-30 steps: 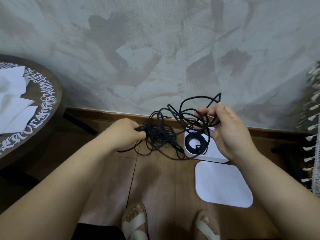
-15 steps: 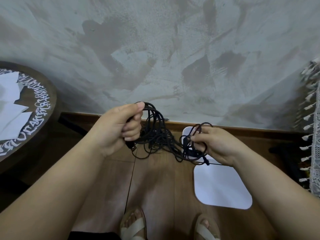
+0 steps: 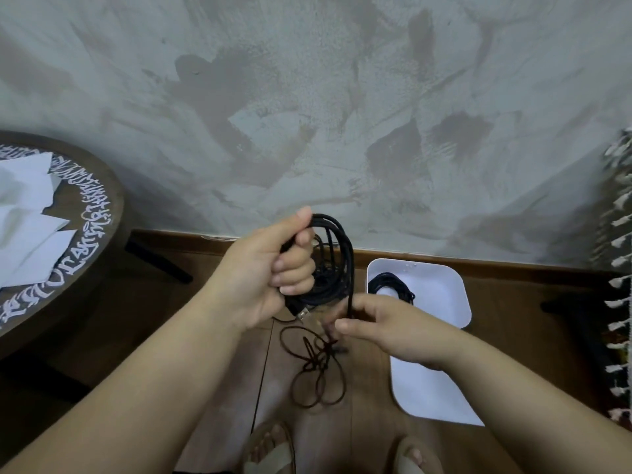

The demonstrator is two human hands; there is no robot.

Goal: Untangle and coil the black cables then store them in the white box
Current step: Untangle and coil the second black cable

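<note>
Left hand [image 3: 260, 278] grips looped black cables [image 3: 346, 244]; right hand [image 3: 393, 330] pinches a strand below (tangle dangling).

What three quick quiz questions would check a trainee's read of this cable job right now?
1. True or false: the white box is empty.
2. Fill in: the lid lies on the ___.
3. The left hand grips: A nothing; B the looped cable bundle; C the lid.
Key: 1 false, a coiled cable lies inside; 2 floor; 3 B.
</note>
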